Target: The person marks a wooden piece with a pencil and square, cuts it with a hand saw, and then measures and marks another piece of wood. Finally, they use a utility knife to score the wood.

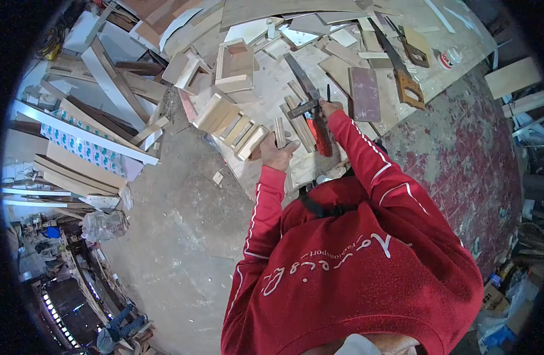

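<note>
Your sweatshirt (372,284) is red w/ white script, also white lines on the slvs. Toward 12 o'clock, the wood piece (279,133) is pale tan, the tool (303,109) dk brown. At 2, the saw handle (409,92) is orange-brown, the jar (449,58) white & red. At 9-10, the film (86,148) is white w/ teal pattern. At 8, the floor (177,254) is grey.

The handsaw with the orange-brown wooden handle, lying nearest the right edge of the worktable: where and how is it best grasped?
I'd grip the orange-brown handle from the person's side, fingers through its opening. The handle points back towards the wearer, while the long grey blade runs away across the table, so this approach likely keeps fingers off the blade.
</note>
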### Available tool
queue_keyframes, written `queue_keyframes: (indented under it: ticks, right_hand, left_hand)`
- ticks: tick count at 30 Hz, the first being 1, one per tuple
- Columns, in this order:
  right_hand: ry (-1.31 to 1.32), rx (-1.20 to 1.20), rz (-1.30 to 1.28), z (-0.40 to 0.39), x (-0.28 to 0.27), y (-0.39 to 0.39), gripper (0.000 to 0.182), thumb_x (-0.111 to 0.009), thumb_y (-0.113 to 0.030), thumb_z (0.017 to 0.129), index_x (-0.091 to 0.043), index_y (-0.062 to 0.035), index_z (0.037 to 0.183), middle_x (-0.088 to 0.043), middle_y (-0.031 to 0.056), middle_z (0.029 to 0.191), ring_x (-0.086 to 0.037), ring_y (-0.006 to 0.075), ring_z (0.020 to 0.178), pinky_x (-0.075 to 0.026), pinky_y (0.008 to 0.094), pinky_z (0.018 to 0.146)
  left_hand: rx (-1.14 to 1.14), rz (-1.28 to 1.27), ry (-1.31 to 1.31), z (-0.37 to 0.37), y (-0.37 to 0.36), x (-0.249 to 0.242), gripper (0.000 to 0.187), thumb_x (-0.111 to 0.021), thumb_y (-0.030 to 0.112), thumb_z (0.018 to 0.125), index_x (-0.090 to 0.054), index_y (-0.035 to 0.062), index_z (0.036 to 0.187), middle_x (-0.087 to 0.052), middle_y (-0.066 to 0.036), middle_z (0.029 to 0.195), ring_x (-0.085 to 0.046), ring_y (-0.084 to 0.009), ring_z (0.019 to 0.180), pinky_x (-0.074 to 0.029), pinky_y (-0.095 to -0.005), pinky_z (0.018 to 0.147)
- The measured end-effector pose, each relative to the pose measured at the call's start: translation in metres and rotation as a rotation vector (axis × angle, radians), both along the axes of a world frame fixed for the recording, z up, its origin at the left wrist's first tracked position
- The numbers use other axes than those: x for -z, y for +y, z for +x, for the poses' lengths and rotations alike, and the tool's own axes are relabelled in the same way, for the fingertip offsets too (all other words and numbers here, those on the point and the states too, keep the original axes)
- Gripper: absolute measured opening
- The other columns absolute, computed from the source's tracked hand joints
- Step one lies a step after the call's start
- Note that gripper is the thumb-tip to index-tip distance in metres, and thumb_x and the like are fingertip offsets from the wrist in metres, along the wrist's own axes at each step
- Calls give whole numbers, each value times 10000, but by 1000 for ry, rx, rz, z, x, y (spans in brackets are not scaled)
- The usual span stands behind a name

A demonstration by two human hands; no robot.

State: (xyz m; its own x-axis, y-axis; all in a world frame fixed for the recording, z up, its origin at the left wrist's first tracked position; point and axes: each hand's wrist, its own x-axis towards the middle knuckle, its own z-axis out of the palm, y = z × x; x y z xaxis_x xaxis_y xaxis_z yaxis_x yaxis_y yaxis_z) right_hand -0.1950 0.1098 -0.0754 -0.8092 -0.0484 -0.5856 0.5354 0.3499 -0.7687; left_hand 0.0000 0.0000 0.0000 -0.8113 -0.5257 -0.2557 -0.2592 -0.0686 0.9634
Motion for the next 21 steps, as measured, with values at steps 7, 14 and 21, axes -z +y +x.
queue_keyframes:
  ticks: [7, 14, 21]
  right_hand:
    - [246, -213, 291, -12, 25, 3, 336, -607, -321, 761, -627, 15, 745, -634, 200, 725, -642, 335, 731, -502, 394, 675]
    - [435, -420, 444, -3, 14, 18, 390, -621, -330, 694, -616, 22, 863, -621, 259, 917, -616, 383, 880, -490, 426, 786]
    - [668, -548, 651, 18, -8, 26, 341, -602, -307, 736, -629, -12, 906, -631, 238, 867, -615, 358, 876, -489, 394, 789]
  left_hand:
    - [30, -71, 38, -2, 4, 0, 283, -776, 55, 642, -558, 21, 819, -528, -16, 632, -474, -88, 474, -384, -224, 403]
    - [11, -68, 112, -3, 12, -2, 246, -767, 111, 697, -587, 13, 833, -520, -11, 576, -453, -77, 443, -373, -220, 394]
    - [-58, 447, 200, -2, 15, -10, 150, -588, 98, 863, -585, 4, 979, -606, -53, 778, -603, -138, 632, -452, -237, 524]
